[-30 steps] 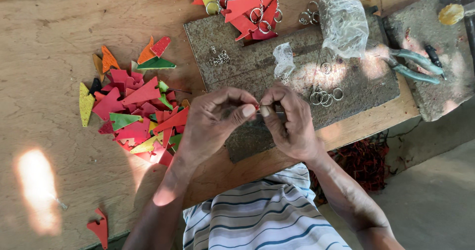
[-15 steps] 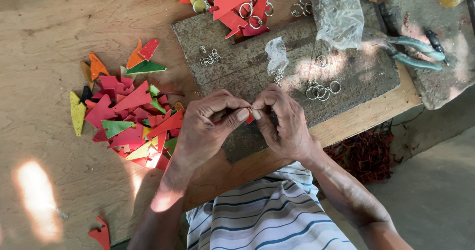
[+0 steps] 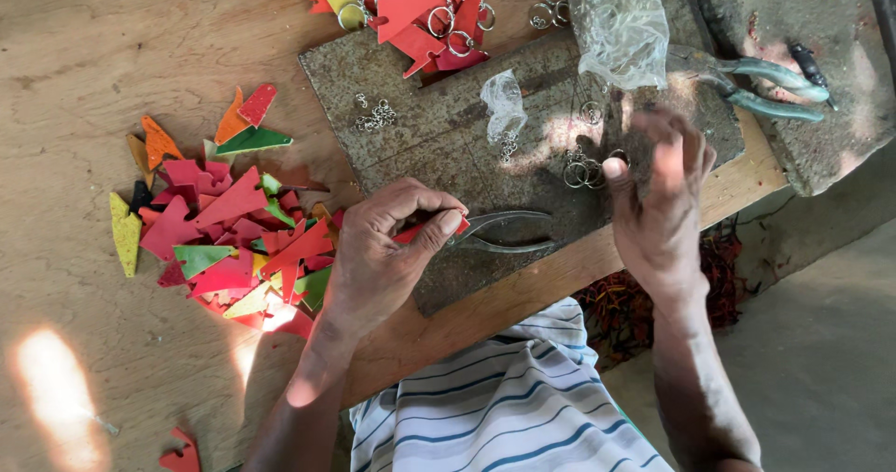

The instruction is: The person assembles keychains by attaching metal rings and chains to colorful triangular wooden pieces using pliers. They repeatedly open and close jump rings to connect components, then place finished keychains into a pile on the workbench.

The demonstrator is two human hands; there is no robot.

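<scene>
The left hand (image 3: 387, 253) was curled nearly closed, pinching 1 small red piece (image 3: 413, 232) between thumb and forefinger. Just beyond its fingertips lay 1 pair of pliers (image 3: 499, 232) on the tabletop (image 3: 84, 52). The right hand (image 3: 658, 197) was spread open over some metal rings (image 3: 583, 170) — contact unclear, count hard to make out.

A small red flat piece (image 3: 415, 232) is pinched at the picture's centre; loose metal rings (image 3: 583, 170) lie toward two o'clock from it.
</scene>
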